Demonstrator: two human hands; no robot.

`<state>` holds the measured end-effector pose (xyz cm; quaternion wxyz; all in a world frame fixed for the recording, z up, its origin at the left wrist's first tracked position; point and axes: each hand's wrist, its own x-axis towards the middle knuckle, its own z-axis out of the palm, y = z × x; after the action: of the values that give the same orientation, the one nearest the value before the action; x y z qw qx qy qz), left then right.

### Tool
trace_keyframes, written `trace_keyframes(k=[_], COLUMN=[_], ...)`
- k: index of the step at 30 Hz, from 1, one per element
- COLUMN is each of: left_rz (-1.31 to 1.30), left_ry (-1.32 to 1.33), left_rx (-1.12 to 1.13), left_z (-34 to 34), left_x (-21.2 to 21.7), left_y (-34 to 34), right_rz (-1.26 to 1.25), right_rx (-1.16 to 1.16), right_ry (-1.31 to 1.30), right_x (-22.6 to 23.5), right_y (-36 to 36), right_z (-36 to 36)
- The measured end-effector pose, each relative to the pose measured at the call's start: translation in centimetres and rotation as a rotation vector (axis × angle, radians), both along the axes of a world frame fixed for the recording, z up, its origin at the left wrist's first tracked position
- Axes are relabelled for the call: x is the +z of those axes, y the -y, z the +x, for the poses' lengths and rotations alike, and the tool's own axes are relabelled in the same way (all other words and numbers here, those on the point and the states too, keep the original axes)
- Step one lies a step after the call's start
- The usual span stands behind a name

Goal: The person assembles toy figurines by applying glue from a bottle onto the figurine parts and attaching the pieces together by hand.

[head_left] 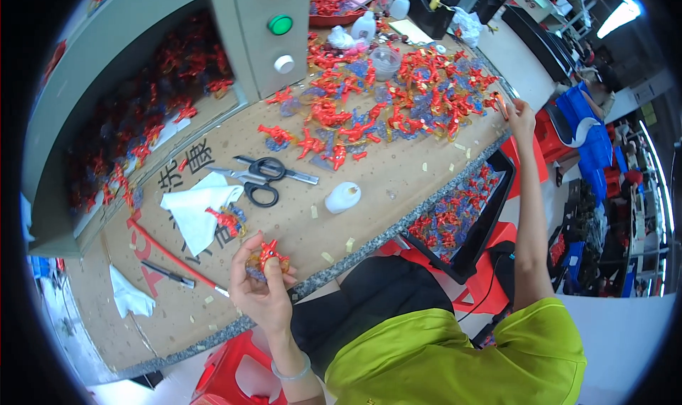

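Observation:
My left hand (260,288) is closed round a small red plastic figurine (271,253) with bluish and yellow see-through parts, just above the table's near edge. Far to the right, my right arm is stretched out. My right hand (523,118) pinches something slim at the right end of a big heap of red and blue figurines (426,85); what it is I cannot make out. Near my left hand another red figurine (226,220) lies by a white cloth (199,210). Black-handled scissors (261,192) and a white squeeze bottle (342,198) lie beyond it.
A grey machine housing (266,29) with a green button stands at the left, figurines inside its arched opening. A black tray (490,220) of figurines sits below the table's right edge, near red stools (238,366). A red brush-like stick (177,256) lies left. Another person (600,89) sits far right.

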<state>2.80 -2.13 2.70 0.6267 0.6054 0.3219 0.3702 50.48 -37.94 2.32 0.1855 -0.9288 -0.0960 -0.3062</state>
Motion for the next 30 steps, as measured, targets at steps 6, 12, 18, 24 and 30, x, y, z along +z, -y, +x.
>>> trace_keyframes(k=[6, 12, 18, 24, 30], left_rz=[0.015, 0.039, 0.040, 0.056, 0.033], left_ry=[0.018, 0.020, 0.018, 0.027, 0.035], left_rx=[-0.031, 0.007, 0.000, 0.008, 0.012], left_z=[0.2, -0.6, -0.5, 0.0, -0.7], left_x=[-0.3, -0.2, -0.1, -0.3, -0.2], left_y=[0.1, 0.0, -0.1, 0.2, 0.1], right_rz=[-0.157, 0.392, 1.109, 0.969, 0.693], right_rx=[0.092, 0.311, 0.795, 0.758, 0.819], right_ry=[-0.270, -0.138, -1.160, -1.142, -0.943], right_x=[-2.5, 4.0, 7.5, 5.3, 7.3], right_y=[4.8, -2.7, -15.4, -19.8, -22.5], right_z=[6.6, -5.7, -24.8, -27.4, -29.1])
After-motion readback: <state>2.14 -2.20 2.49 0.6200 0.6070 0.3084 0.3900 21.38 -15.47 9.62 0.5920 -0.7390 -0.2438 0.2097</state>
